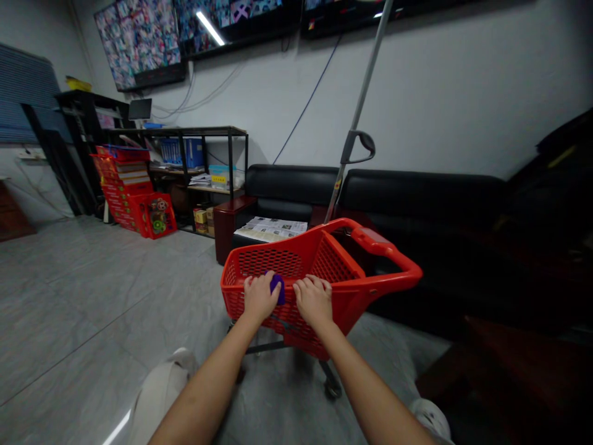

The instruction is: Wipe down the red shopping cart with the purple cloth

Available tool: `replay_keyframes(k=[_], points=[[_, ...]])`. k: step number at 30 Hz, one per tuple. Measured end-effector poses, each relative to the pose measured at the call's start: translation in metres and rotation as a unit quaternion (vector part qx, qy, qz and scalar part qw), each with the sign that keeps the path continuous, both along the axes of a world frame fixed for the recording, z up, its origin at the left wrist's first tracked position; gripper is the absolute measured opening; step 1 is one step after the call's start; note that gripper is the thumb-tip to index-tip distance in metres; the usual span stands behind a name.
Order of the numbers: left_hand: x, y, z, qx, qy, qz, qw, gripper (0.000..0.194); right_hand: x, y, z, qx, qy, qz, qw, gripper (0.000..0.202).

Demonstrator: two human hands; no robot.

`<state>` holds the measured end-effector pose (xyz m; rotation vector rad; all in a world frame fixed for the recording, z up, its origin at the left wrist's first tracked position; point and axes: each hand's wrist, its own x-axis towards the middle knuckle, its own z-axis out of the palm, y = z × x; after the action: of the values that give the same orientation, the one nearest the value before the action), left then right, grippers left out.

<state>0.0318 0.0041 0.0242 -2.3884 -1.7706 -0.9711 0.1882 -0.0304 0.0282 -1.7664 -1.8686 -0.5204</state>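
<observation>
A small red plastic shopping cart (pixel 343 309) stands side-on in front of me, its handle toward the right. My left hand (pixel 260 298) is closed at the near rim of the basket, with a purple cloth (pixel 279 289) showing beside its thumb and draped over the rim. My right hand (pixel 314 300) grips the same rim a short way to the right, its fingers curled over the top edge. The fingertips of both hands are partly hidden by the basket wall. The cart's wheels rest on the floor.
Behind the cart is a black sofa (pixel 291 182) with newspapers (pixel 273 228) on its seat. A grey pole with a handle (pixel 347 145) leans there. Red crates (pixel 121 191) are stacked at left near a shelf (pixel 217 131). Screens (pixel 139 40) hang on the wall.
</observation>
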Motion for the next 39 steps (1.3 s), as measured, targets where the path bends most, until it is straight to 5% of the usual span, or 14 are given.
replay_keyframes(k=[6,14,19,26,30,34,39], points=[[-0.042,0.009,-0.004,-0.014,0.004,0.04,0.999,0.035,-0.007,-0.005,-0.001,0.012,0.01,0.0,1.0,0.032],[-0.057,0.026,-0.003,-0.028,-0.033,0.052,0.998,0.031,0.021,-0.024,0.017,0.064,-0.036,-0.02,0.997,0.027],[-0.035,0.021,0.009,-0.071,-0.05,0.116,0.989,0.03,0.022,-0.023,0.013,0.071,-0.056,-0.014,0.996,0.029],[0.034,-0.005,0.015,-0.055,-0.04,-0.031,0.997,0.036,0.023,-0.02,0.011,0.084,-0.042,-0.006,0.996,0.026],[0.017,0.001,0.016,-0.068,-0.022,-0.067,0.995,0.035,0.027,-0.022,0.014,0.08,-0.036,-0.002,0.996,0.024],[-0.012,0.01,0.019,-0.082,-0.015,0.009,0.996,0.034,0.019,-0.02,0.014,0.081,-0.021,-0.002,0.996,0.024],[0.009,0.008,0.025,-0.103,-0.009,0.031,0.994,0.032,0.011,-0.016,0.012,0.082,-0.016,-0.006,0.996,0.027]])
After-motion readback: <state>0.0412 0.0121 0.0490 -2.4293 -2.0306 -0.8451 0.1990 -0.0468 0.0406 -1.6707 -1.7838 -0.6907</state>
